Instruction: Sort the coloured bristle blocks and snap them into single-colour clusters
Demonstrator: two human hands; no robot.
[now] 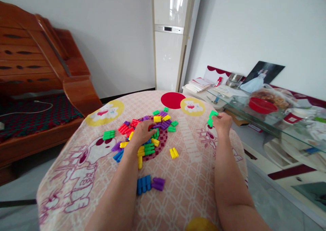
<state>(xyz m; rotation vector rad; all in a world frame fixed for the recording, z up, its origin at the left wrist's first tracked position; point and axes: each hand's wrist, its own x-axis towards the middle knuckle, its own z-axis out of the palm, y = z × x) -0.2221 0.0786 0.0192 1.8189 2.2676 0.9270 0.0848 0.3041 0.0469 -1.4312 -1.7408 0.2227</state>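
My left hand [143, 133] reaches over a pile of plastic building blocks. Its thumb and fingers are apart, close to a green block [156, 135], and whether they touch it is unclear. At the table's right side, my right hand [222, 123] pinches a green building block [211, 118] just over the cloth. The pile mixes red blocks [124, 128], purple blocks [165, 124], yellow and blue ones, partly hidden by my left hand and forearm. Apart from it lie a yellow block [174, 153], a blue block [144, 184], a purple block [158, 183] and a green block [109, 135].
A patterned pink cloth [183, 197] covers the round table. To the right stands a glass-topped cabinet [287, 132] bearing a red bowl [262, 105], papers [198, 84] and a photo [263, 76]. A wooden bench [78, 85] is at left, a tall white appliance [168, 57] behind.
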